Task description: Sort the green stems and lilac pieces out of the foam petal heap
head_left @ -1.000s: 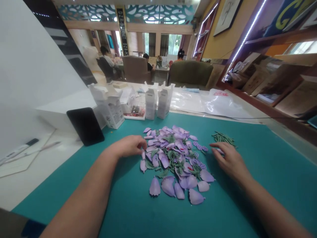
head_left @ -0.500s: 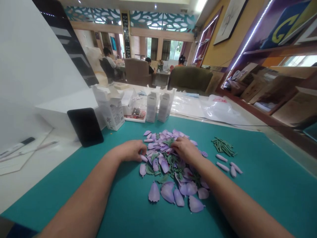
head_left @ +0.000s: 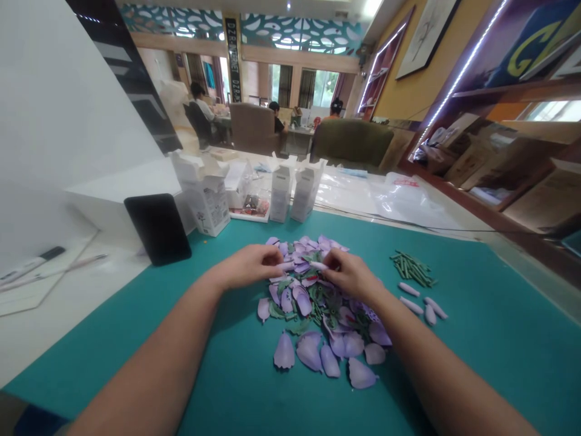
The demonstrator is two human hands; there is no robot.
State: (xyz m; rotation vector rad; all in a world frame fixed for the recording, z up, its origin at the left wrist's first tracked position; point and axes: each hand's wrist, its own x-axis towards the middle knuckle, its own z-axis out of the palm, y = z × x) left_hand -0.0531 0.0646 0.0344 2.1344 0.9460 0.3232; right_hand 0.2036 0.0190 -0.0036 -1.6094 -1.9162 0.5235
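Over the pile of lilac plastic petals and green leaf pieces (head_left: 303,300), both my hands are closed in a pinch. My left hand (head_left: 254,264) grips a slim pale lilac bud piece (head_left: 285,266) that points right. From the other side, my right hand (head_left: 347,272) pinches a similar bud piece (head_left: 318,265), its tip pointing left. The two pieces are apart. Several single petals (head_left: 284,352) lie loose in front of the pile. To the right of my right hand are several lilac bud pieces (head_left: 411,304) and a heap of green stem pieces (head_left: 412,268).
A teal mat (head_left: 240,375) covers the table. White open cartons (head_left: 206,197) stand along its far edge, with a black tablet-like panel (head_left: 158,230) at the left. Clear plastic sheeting (head_left: 394,197) lies behind the mat. People (head_left: 200,106) sit at tables further back.
My right hand has drawn back slightly from the pile with a bud piece now showing in its fingers. My left hand has moved up and right, lifting a bud piece.
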